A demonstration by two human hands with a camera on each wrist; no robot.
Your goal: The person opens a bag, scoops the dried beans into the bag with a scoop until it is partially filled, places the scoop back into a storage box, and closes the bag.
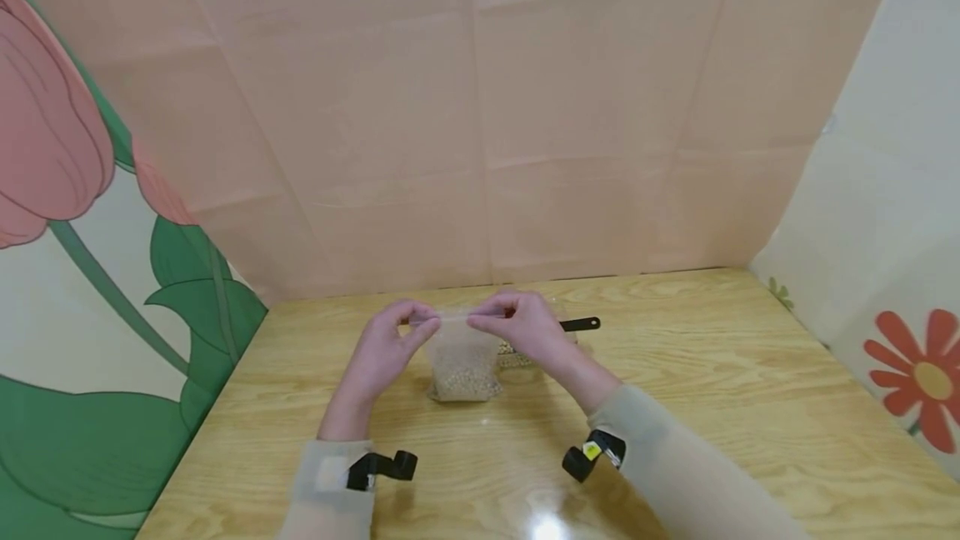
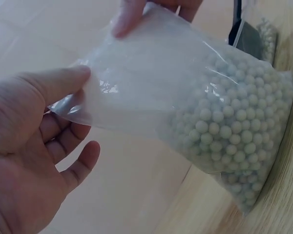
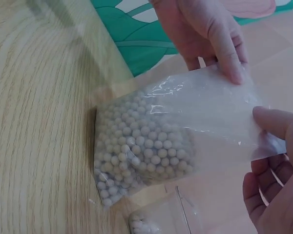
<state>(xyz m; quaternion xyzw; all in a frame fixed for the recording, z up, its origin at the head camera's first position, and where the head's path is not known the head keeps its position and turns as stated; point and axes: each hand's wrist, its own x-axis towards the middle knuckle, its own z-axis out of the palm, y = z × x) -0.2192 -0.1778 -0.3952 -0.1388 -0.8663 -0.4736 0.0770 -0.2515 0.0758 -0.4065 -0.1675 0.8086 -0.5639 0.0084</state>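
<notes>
A clear plastic bag [image 1: 463, 365] with small round pale beads [image 2: 234, 122] in its lower part stands upright on the table. My left hand [image 1: 386, 348] pinches the bag's top edge at the left corner between thumb and fingers. At the opposite corner, my right hand [image 1: 528, 330] pinches the same edge, thumb toward me. The upper part of the bag is stretched flat between both hands, free of beads. In the right wrist view, the bag's bottom [image 3: 100, 161] rests on the wooden surface.
Behind the bag, partly hidden by my right hand, stands a clear container [image 3: 168, 214] holding similar beads. A black handle [image 1: 581, 324] sticks out to its right. The wooden table [image 1: 712, 407] meets a pink-covered wall [image 1: 480, 148] at the back.
</notes>
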